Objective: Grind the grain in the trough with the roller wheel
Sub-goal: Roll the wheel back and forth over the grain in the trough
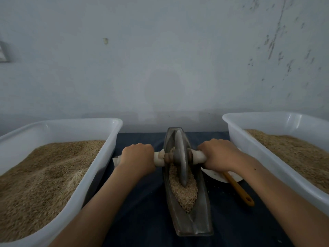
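Note:
A long boat-shaped metal trough (203, 207) lies lengthwise on the dark cloth, pointing away from me. Pale grain (185, 193) fills its groove, mostly in the near half. A thin metal roller wheel (180, 157) stands upright in the groove near the trough's middle, on a white-wrapped axle handle (197, 155) that crosses the trough. My left hand (138, 157) grips the axle's left side and my right hand (219, 155) grips its right side, both knuckles up.
A white plastic tub (99, 168) heaped with grain stands left of the trough, and a second one (252, 148) stands at the right. A white dish (219, 176) with an orange-handled spoon (239, 189) lies under my right wrist. A grey wall rises just behind.

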The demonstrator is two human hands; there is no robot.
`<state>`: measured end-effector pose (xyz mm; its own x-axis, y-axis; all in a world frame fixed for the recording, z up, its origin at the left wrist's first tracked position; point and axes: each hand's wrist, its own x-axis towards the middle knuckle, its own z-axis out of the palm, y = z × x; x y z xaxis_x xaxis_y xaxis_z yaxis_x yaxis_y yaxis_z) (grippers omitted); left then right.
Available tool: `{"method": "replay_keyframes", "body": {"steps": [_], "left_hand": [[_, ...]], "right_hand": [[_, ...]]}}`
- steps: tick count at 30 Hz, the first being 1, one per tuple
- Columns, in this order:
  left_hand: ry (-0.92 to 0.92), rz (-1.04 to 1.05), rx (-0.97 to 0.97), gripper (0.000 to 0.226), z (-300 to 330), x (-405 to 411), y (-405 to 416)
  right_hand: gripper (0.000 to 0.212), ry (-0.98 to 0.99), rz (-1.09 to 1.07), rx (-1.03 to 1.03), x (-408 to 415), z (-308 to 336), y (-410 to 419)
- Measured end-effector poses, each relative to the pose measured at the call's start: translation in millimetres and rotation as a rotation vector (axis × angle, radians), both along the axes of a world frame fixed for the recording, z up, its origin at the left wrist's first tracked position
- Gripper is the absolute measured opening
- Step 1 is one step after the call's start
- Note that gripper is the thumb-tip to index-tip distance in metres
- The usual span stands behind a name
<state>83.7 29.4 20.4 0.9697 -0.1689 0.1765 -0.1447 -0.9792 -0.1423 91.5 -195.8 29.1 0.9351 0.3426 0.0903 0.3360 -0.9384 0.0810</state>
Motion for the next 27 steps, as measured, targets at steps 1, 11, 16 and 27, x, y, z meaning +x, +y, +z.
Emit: {"method": "replay_keyframes", "body": {"steps": [1,11,16,27], "left_hand": [[0.014,0.002,-0.003,0.020,0,1,0],[-0.179,-0.036,-0.126,0.017,-14,8,4],[-0.153,-0.035,-0.129,0.014,-14,8,5],[-0.012,-0.026,-0.044,0.018,-2,6,2]], "right_hand": [[0.015,0.006,-0.001,-0.003,0,1,0],[0.016,-0.370,-0.006,-0.007,8,-19,4],[0.012,-0.350,0.004,-0.017,7,-17,4],[0.009,-0.065,0.008,0.013,1,-3,1]]}}
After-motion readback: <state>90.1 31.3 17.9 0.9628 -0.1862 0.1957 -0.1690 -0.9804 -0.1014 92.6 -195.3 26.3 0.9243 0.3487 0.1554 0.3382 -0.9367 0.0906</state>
